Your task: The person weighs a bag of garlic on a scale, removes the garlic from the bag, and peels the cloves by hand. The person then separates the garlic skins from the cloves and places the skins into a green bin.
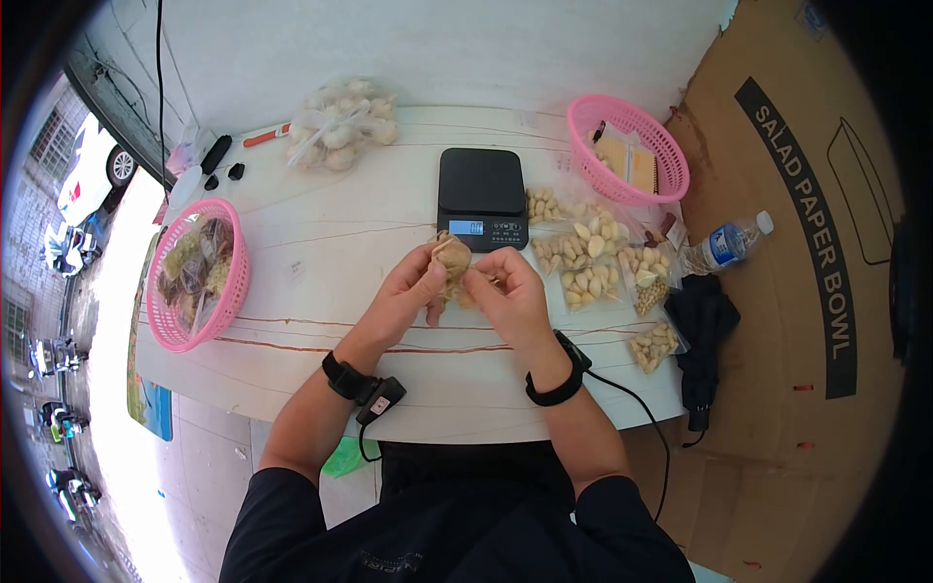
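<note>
Over the table, just in front of the black kitchen scale, I hold a tan, papery garlic bulb. My left hand is closed around its left side, thumb toward me. My right hand is closed too, fingertips pinching at the bulb's lower right side; what exactly lies between them is partly hidden. Loose skin hangs below the bulb. The scale's lit display seems to read zero. Right of the scale lie several clear bags of pale cloves, with one small bag nearer me.
A pink basket with bagged dried goods stands left. Another pink basket holds a notebook at the back right. A bag of bulbs lies near an orange-handled tool. A water bottle and folded umbrella lie right.
</note>
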Demonstrator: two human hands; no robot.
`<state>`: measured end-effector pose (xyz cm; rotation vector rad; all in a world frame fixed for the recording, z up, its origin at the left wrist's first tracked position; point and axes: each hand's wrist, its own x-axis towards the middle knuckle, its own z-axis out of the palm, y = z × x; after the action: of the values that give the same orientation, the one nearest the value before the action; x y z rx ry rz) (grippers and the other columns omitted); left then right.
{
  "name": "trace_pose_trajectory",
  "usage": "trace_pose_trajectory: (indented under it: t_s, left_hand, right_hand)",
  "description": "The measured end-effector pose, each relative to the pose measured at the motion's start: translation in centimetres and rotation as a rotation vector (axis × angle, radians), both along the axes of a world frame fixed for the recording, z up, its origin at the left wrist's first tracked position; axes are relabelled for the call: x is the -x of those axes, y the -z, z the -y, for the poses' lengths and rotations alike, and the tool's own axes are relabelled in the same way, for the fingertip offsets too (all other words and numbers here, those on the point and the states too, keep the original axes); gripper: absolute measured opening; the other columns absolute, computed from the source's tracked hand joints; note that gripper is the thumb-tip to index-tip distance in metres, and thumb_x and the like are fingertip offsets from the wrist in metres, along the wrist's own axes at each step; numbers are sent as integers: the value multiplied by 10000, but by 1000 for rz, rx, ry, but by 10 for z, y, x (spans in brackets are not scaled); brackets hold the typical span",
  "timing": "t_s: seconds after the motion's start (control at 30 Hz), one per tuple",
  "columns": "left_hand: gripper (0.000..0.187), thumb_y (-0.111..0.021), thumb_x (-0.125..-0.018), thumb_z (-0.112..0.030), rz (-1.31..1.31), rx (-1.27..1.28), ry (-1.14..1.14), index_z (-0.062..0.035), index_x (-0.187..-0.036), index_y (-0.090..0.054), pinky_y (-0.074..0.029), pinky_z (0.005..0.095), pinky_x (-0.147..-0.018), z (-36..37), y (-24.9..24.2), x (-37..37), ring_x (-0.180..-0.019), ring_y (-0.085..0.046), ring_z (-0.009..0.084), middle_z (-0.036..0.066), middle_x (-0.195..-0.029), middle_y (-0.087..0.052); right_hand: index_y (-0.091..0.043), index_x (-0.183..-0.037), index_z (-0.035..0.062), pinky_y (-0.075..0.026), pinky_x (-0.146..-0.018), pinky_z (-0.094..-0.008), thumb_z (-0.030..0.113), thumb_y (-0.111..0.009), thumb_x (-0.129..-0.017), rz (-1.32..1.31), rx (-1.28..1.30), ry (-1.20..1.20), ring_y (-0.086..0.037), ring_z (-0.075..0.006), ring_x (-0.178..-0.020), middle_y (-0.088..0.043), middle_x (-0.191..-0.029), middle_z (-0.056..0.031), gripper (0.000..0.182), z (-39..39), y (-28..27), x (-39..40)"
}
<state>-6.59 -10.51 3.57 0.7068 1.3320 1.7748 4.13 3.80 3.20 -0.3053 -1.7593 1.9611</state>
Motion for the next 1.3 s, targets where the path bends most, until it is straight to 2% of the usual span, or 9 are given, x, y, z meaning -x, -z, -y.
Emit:
trace_pose_trajectory:
  t_s: [0.2, 0.27, 0.3, 0.37, 0.63, 0.87, 0.93, 1.07, 1.3]
  left_hand:
    - [427, -571, -1001, -202, -99, -39, -20, -27, -1376, -466, -468, 221, -610, 1, 10, 4, -725, -537, 65, 34, -1117, -581]
    - [465, -593, -982, -172, -127, -32, 22, -33, -1398, -442, -500, 256, -797, 3, 9, 6, -965, -591, 109, 53, -1199, -602]
    - [465, -593, -982, -172, -126, -32, 23, -33, -1398, -442, -500, 256, -797, 3, 8, 4, -965, -591, 109, 53, -1199, -602]
    - [412, -602, -975, -137, -144, -108, -12, -33, -1354, -478, -490, 220, -688, 0, 6, 2, -859, -583, 72, 20, -1147, -576]
    - [433, -639, -939, -105, -149, -86, 4, -25, -1320, -451, -522, 249, -711, 1, 6, 3, -908, -597, 94, 43, -1133, -572]
    - [443, -639, -924, -91, -124, -61, -23, -40, -1322, -450, -504, 244, -738, 3, 2, 1, -906, -586, 102, 61, -1163, -587]
    - [452, -641, -926, -107, -107, -44, -19, -39, -1332, -454, -500, 242, -727, 3, -2, 2, -881, -580, 96, 54, -1136, -595]
    - [472, -627, -947, -162, -85, -66, 35, -41, -1369, -455, -490, 235, -680, 3, 0, 4, -819, -560, 81, 38, -1089, -606]
    - [463, -592, -976, -189, -130, 11, 61, -43, -1388, -439, -488, 232, -674, 4, 6, 4, -824, -556, 77, 38, -1113, -605]
  right_hand:
    - [-589, -910, 40, -391, -519, -179, 105, -673, -893, 76, -64, -49, -492, -3, -606, -612, -770, 20, 107, -11, 1, -2]
    - [-595, -913, 41, -384, -514, -177, 111, -678, -885, 82, -91, -7, -483, -5, -596, -608, -771, 21, 112, -11, 1, -1]
    - [-596, -918, 40, -381, -512, -177, 115, -677, -884, 54, -99, -11, -477, -4, -588, -609, -772, 22, 116, -10, 2, -1]
    - [-596, -924, 38, -378, -509, -177, 119, -676, -883, 25, -106, -15, -472, -3, -580, -609, -774, 23, 121, -11, 4, 0]
    - [-632, -1082, 13, -362, -501, -178, 144, -703, -879, 81, -28, -87, -434, 11, -571, -652, -839, 16, 252, -14, 8, 1]
    - [-625, -1053, 19, -390, -539, -165, 142, -718, -882, 111, -21, -159, -464, 15, -612, -652, -859, 16, 230, -18, 0, -2]
    - [-614, -1036, 26, -400, -568, -158, 133, -720, -885, 137, 98, -225, -482, 17, -639, -649, -875, 20, 213, -18, -6, -3]
    - [-605, -1026, 23, -408, -588, -155, 129, -717, -889, 152, 102, -212, -492, 16, -659, -648, -885, 20, 206, -17, -8, -5]
    - [-612, -1035, 14, -399, -568, -157, 111, -692, -893, 75, 69, -165, -482, 26, -643, -645, -856, 31, 190, -15, 10, 1]
